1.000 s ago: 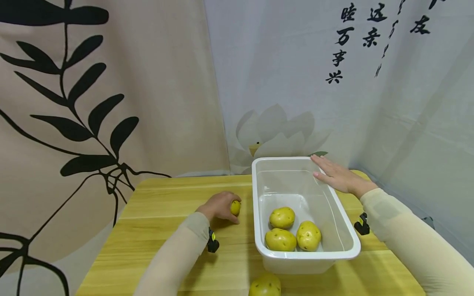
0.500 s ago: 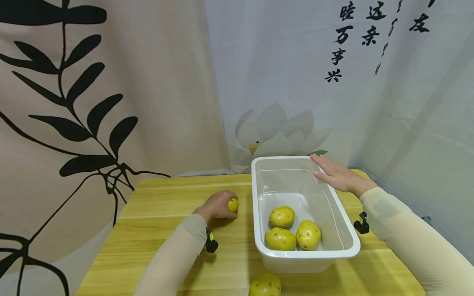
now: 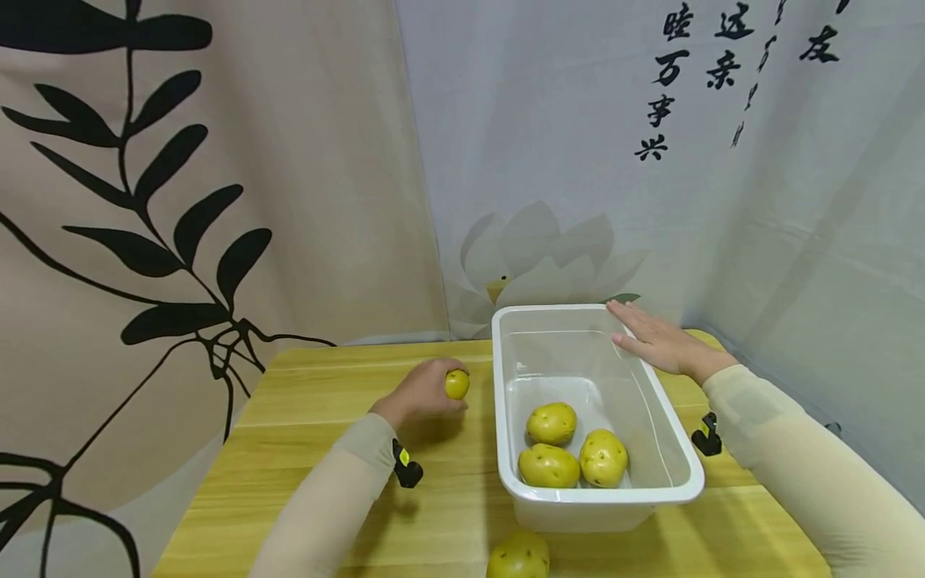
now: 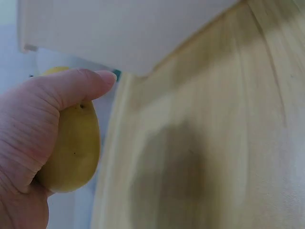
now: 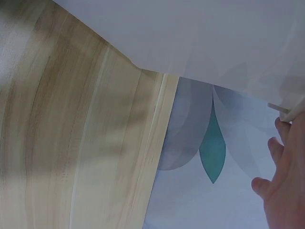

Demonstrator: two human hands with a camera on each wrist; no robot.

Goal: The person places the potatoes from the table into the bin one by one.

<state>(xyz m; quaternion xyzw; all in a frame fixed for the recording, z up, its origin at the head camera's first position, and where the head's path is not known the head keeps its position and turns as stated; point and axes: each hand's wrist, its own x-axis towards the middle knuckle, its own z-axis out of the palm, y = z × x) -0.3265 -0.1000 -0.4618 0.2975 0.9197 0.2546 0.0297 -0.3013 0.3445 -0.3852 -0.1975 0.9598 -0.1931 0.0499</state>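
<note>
My left hand (image 3: 419,392) grips a yellow potato (image 3: 457,384) to the left of the white plastic bin (image 3: 607,497). In the left wrist view the thumb lies across the potato (image 4: 78,148), and a shadow falls on the wood below, apart from it. My right hand (image 3: 661,343) rests on the bin's right rim towards the back, fingers extended. Seen from the right wrist, the fingers (image 5: 275,150) touch the rim from outside. Inside the bin, 3 potatoes lie on its floor: one behind (image 3: 552,424), one front left (image 3: 548,466), one front right (image 3: 603,458).
Another potato (image 3: 518,555) sits on the wooden table (image 3: 289,466) in front of the bin, partly cut off by the frame edge. Printed curtains (image 3: 347,177) hang close behind the table.
My left hand has closed more fully round the potato and lifted it from the table, slightly up and back. The right hand and the bin stay where they were.
</note>
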